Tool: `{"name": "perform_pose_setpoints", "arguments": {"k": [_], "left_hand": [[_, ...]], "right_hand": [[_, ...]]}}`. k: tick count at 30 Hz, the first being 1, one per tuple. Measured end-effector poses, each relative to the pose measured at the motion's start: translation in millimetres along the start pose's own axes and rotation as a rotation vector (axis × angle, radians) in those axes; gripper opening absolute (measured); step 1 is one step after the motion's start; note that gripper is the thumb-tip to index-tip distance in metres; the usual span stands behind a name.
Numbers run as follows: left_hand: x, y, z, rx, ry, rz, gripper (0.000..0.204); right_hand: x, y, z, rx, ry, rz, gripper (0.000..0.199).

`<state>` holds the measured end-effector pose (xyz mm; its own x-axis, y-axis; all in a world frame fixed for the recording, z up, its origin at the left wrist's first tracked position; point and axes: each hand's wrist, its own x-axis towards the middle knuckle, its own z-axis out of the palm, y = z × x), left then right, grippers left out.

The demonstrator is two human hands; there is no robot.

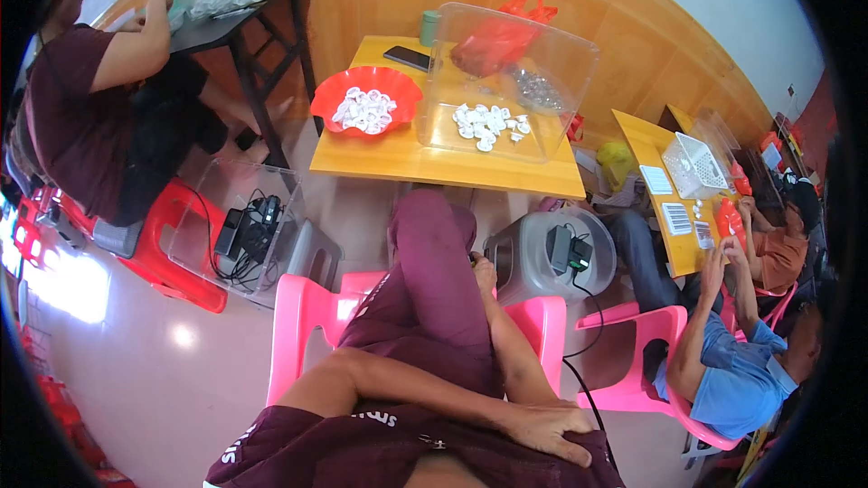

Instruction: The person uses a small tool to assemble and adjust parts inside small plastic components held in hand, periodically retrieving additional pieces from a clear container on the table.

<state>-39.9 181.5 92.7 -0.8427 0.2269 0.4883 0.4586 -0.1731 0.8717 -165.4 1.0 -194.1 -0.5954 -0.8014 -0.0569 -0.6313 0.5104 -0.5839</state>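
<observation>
I sit on a pink chair (pixel 307 316) with one leg (pixel 434 253) crossed over the other, so my arms have a soft place to rest. My left hand (pixel 551 425) lies flat and open on my dark red clothes, fingers spread, holding nothing. My arm crosses my lap to get there. My right hand (pixel 481 269) is up by my knee, just beside the grey bin (pixel 529 262). My leg hides most of that hand, so I cannot tell if it is open or closed, or if it holds anything. The grey bin stands on the floor near my knee and under the edge of the yellow table (pixel 407 163), close enough to reach. A black charger (pixel 565 248) sits on its lid, and a black cable (pixel 583 370) runs down from it. I cannot see what is in the bin. On the table, a red bowl (pixel 327 104) and a clear plastic box (pixel 561 63) hold little white pieces (pixel 363 111), so they do not roll away. They are too small for me to tell what they are. The shiny stuff inside the box is hard to make out too.
</observation>
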Motion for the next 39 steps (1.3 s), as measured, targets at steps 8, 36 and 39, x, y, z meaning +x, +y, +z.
{"name": "perform_pose_setpoints", "arguments": {"k": [8, 36, 39], "left_hand": [[31, 43, 6, -0.174, -0.308, -0.241, 0.046], [-115, -60, -130, 0.847, 0.896, -0.257, 0.025], [-136, -40, -159, 0.302, 1.342, -0.257, 0.050]], "right_hand": [[-1, -5, 1, 0.006, -0.034, 0.017, 0.038], [-14, -33, -62, 0.497, 0.455, -0.085, 0.032], [-58, -123, -123, 0.526, 0.469, -0.412, 0.033]]}}
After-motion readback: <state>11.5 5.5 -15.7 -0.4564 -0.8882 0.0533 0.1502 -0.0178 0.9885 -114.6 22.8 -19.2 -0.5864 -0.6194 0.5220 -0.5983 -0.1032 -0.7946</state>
